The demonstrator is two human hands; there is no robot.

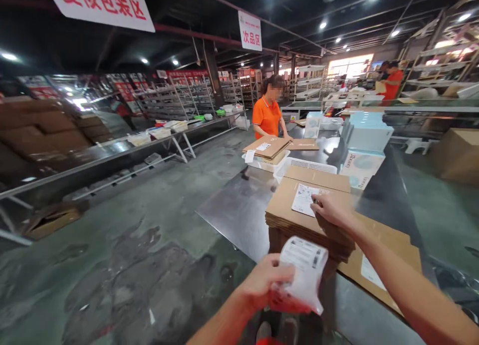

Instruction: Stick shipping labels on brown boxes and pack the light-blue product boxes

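My left hand (pixel 264 285) is closed around a bundle of white printed labels (pixel 305 270), held low in front of me. My right hand (pixel 331 207) rests on top of a stack of flattened cardboard boxes (pixel 295 222), its fingers pressing the edge of a white shipping label (pixel 304 199) stuck on the top box. The stack sits on a steel table (pixel 239 205). More flat cardboard (pixel 389 245) lies under my right forearm.
A person in an orange shirt (pixel 266 116) stands at the table's far end handling flat boxes (pixel 266 148). White baskets (pixel 307 165) and pale blue cartons (pixel 364 133) sit beyond my stack. Long benches and racks line the left; concrete floor (pixel 130 265) lies between.
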